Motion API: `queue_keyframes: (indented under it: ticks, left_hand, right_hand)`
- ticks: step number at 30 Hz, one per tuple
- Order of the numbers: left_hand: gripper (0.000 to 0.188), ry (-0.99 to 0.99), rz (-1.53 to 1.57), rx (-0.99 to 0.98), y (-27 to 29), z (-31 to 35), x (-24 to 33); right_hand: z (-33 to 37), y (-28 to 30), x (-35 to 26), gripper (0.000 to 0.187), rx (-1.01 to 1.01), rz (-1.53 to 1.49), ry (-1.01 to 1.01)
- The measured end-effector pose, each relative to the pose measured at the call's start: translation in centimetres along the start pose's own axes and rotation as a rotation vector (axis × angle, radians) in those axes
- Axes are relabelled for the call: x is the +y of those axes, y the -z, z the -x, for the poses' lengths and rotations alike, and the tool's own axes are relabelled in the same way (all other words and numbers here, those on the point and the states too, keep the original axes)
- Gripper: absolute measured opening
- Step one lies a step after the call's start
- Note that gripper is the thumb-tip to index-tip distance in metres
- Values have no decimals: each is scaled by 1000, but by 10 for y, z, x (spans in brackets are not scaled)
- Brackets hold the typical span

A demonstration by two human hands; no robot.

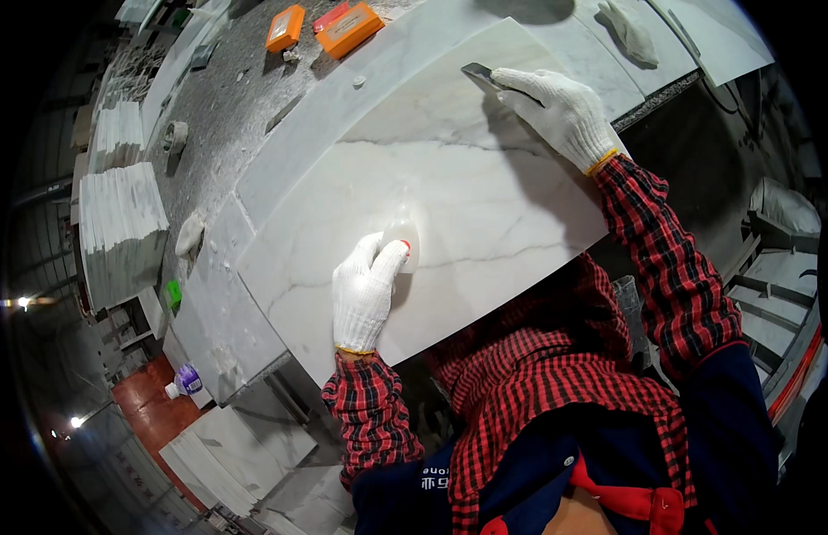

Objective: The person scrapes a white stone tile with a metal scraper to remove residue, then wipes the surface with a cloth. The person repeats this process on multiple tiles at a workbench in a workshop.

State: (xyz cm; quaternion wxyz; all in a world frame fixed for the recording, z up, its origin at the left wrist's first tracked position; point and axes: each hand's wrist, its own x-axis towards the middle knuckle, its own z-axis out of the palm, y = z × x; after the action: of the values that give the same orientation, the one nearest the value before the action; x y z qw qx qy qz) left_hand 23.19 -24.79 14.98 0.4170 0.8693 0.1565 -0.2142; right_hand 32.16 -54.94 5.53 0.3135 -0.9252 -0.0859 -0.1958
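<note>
A large white marble slab (485,205) with grey veins lies flat in front of me. My left hand (365,290), in a white knitted glove, is over its near left part, thumb and fingers closed on a small pale, translucent piece (412,260). A red spot shows at the fingertips; the kind of piece is unclear against the bright reflection. At the slab's far right, my gloved right hand (561,111) grips a flat, dark scraper blade (479,73), which points left over the marble. The gloved fingers hide the rest of the scraper.
Orange boxes (350,30) stand on the dusty grey worktop at the far side. A tape roll (175,136) and a crumpled white glove (190,234) lie to the left. Stacked white slabs (122,232) stand farther left, and a purple-labelled bottle (184,382) sits below them. Another white glove (630,34) lies at the far right.
</note>
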Motion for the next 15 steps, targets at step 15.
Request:
queue_keyframes:
  ticks: [15]
  left_hand:
    - [36,25,22,47,-5,-12,1]
  right_hand:
    - [0,0,3,23,40,-8,29]
